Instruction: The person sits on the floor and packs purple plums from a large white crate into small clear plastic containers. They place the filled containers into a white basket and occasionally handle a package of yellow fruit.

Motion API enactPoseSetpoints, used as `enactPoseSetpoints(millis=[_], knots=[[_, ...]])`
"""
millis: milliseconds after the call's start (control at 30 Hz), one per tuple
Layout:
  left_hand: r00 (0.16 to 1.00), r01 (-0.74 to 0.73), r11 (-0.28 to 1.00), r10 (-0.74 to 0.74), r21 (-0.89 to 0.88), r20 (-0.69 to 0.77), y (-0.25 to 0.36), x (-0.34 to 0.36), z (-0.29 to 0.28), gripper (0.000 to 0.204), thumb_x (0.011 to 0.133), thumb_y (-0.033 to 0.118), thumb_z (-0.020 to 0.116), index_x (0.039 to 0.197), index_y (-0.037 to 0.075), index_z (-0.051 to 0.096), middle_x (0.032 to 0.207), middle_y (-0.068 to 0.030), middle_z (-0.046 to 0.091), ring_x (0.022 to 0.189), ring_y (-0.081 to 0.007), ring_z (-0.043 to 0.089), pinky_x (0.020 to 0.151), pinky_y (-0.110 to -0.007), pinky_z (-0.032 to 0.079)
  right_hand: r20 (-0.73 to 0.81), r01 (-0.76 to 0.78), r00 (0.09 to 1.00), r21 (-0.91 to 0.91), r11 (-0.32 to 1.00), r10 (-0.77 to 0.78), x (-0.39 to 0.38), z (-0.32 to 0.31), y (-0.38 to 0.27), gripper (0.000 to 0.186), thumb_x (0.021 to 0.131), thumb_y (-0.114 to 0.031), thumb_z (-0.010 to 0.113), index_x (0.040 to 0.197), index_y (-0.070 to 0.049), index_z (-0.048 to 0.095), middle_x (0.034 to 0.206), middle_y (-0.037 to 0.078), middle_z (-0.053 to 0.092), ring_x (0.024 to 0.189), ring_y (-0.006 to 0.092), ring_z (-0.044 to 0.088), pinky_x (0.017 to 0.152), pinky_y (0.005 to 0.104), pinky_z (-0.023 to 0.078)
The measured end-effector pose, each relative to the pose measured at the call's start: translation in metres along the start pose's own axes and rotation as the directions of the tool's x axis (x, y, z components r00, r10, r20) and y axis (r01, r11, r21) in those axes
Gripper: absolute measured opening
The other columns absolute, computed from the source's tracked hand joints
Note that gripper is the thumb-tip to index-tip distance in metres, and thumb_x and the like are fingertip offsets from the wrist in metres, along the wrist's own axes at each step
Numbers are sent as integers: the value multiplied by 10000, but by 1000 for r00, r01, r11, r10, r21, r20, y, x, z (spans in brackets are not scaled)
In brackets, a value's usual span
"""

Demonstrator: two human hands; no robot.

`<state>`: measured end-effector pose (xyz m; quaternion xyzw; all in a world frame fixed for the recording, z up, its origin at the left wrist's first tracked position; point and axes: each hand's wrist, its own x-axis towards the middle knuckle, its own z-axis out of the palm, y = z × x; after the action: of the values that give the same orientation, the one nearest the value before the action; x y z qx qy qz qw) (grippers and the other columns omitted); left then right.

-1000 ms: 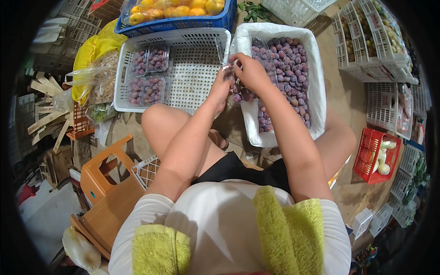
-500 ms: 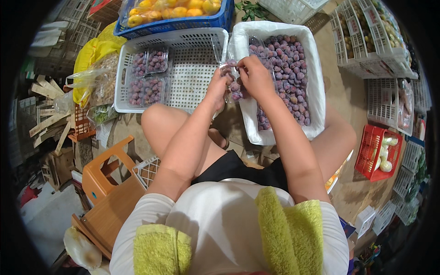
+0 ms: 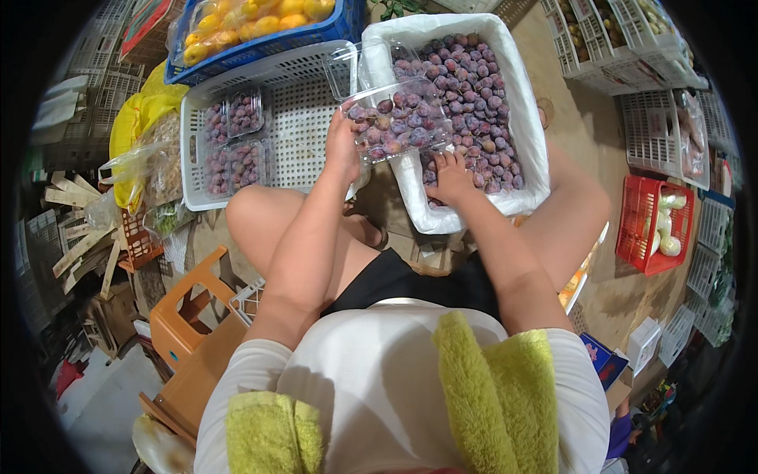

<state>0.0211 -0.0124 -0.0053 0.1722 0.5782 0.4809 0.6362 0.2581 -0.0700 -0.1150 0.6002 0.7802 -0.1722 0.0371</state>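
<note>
My left hand [image 3: 342, 146] grips the near left side of a clear plastic clamshell box [image 3: 399, 122] filled with purple plums. Its lid stands open at the far side. The box hangs between a white basket and a crate, partly over the crate's left rim. My right hand [image 3: 454, 180] rests with fingers spread on loose plums [image 3: 474, 95] at the near left of the white-lined crate [image 3: 540, 118]. Left of it, the white perforated basket [image 3: 308, 130] holds several packed boxes of plums [image 3: 246, 114] along its left end.
Beyond the basket is a blue crate [image 3: 264, 49] of yellow fruit. A yellow bag [image 3: 134, 130] and an orange stool [image 3: 185, 308] are at the left. To the right stand stacked white crates [image 3: 624, 71] and a red basket [image 3: 632, 225] with pale vegetables.
The clamshell box has turned flatter and rightward in my left hand, showing its plums. My right hand has left the box and moved down onto the loose plums in the crate.
</note>
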Motion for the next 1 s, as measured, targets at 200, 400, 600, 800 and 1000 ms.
enactPoseSetpoints(millis=[200,400,600,800,1000], knots=[[999,-31,999,30,-39,-17,-1,-2,4,548,812,69,407,1354,138,440,1128,-53,578,950,-164,558,777,-356,460,289,115,946,116,987,-144,20,-16,16,705,718,-372,792,1328,-167,503,1342,124,442,1277,360,407,986,483,468],[999,-44,999,43,-27,-29,-1,-2,5,550,806,61,409,1348,145,450,1116,-42,579,909,-145,544,706,-313,419,305,168,936,53,984,-176,18,-24,14,674,724,-305,787,1318,-170,497,1334,141,456,1284,358,436,947,498,499],[1000,-23,1000,23,-15,-11,-5,4,-2,558,806,52,410,1353,160,455,1112,-42,579,892,-141,543,690,-309,418,553,209,814,8,978,-179,45,-18,17,792,706,-387,774,1378,-140,436,1355,180,478,1206,363,536,960,472,491],[1000,-6,1000,6,-1,-9,-1,-2,-1,572,808,41,402,1364,170,442,1130,-49,583,910,-150,554,701,-320,431,575,355,772,-35,934,-272,54,-24,25,655,723,-397,721,1305,-157,541,1301,186,520,1096,356,602,934,443,498],[1000,1,999,-1,-34,21,-5,2,-7,633,794,32,405,1417,148,408,1214,-96,570,1033,-203,575,846,-381,490,486,189,849,87,978,-207,41,-20,36,439,708,-221,730,1138,-172,657,1259,175,570,1043,304,631,859,399,532]])
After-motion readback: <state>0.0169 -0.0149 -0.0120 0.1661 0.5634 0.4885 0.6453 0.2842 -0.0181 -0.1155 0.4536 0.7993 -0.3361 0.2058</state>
